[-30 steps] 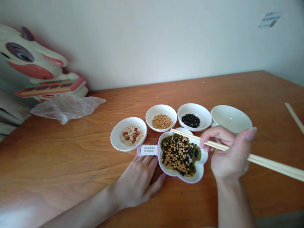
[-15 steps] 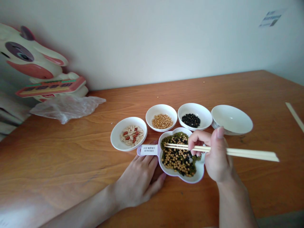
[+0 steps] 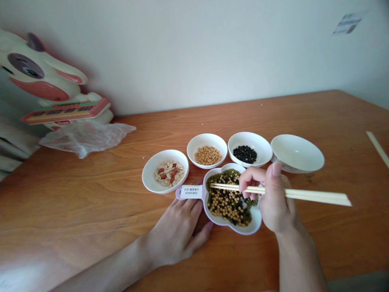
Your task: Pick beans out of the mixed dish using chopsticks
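Note:
My right hand [image 3: 273, 200] is closed round a pair of wooden chopsticks [image 3: 310, 195]. Their tips reach left over a flower-shaped white dish [image 3: 253, 223] heaped with mixed yellow, green and black beans [image 3: 227, 198]. My left hand [image 3: 179, 231] lies flat on the table with fingers spread, touching the dish's left side below its white label tab [image 3: 191, 191]. Behind the dish stand a bowl of peanuts [image 3: 165, 174], a bowl of yellow beans [image 3: 207, 150], a bowl of black beans [image 3: 249, 149] and an empty white bowl [image 3: 297, 153].
The wooden table [image 3: 91, 190] runs to a white wall. At the back left sit a crumpled clear plastic bag [image 3: 85, 138] and a cartoon-animal toy [image 3: 45, 85]. A loose wooden stick [image 3: 378, 148] lies near the right edge.
My right hand moved left and down with the chopsticks, bringing their tips from the dish's far rim to over the middle of the beans. My left hand stayed put.

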Tool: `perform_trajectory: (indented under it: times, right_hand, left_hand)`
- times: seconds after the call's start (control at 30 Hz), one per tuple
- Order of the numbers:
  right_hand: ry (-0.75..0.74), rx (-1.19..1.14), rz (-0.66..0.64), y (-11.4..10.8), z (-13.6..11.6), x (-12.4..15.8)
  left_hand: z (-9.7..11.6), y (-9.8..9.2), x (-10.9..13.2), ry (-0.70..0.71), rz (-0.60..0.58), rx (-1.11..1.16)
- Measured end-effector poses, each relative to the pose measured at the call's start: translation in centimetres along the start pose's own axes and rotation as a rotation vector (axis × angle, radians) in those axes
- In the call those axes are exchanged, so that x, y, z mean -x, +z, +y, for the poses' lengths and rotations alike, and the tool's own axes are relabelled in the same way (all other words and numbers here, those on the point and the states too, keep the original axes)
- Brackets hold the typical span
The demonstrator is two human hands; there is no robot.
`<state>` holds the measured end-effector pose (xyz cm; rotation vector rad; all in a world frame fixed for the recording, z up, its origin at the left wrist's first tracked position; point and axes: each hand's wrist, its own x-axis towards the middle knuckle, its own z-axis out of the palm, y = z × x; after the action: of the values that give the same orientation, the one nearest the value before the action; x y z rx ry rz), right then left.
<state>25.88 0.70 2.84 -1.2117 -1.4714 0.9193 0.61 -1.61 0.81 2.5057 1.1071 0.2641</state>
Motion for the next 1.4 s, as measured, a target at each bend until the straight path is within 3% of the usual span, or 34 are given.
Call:
perform_trajectory:
  times: [0.33,0.53,0.7,0.9,1.4]
  right_hand:
    - [-0.082,-0.003,0.144,-0.1,-0.9,-0.3]
    - [-0.151,-0.003,0.369,-0.5,-0.8,-0.7]
    - [-0.116,-0.052,0.560,0.4,-1.1,-0.9]
    - [-0.059,-0.021,0.448,1.5,-0.8,-1.2]
    - [-0.057,-0.075,0.396,0.8,-0.8,-1.0]
  left_hand:
    - [-0.1,0.1,0.0,-0.002,0.004,0.010]
    - [-0.1,0.1,0.1,0.008,0.018,-0.005]
    - [-0.1,0.2,0.2,0.010,0.016,-0.014]
    - [0.0,0.1,0.1,0.020,0.046,-0.012]
    - [0.0,0.1,0.1,0.015,0.036,-0.005]
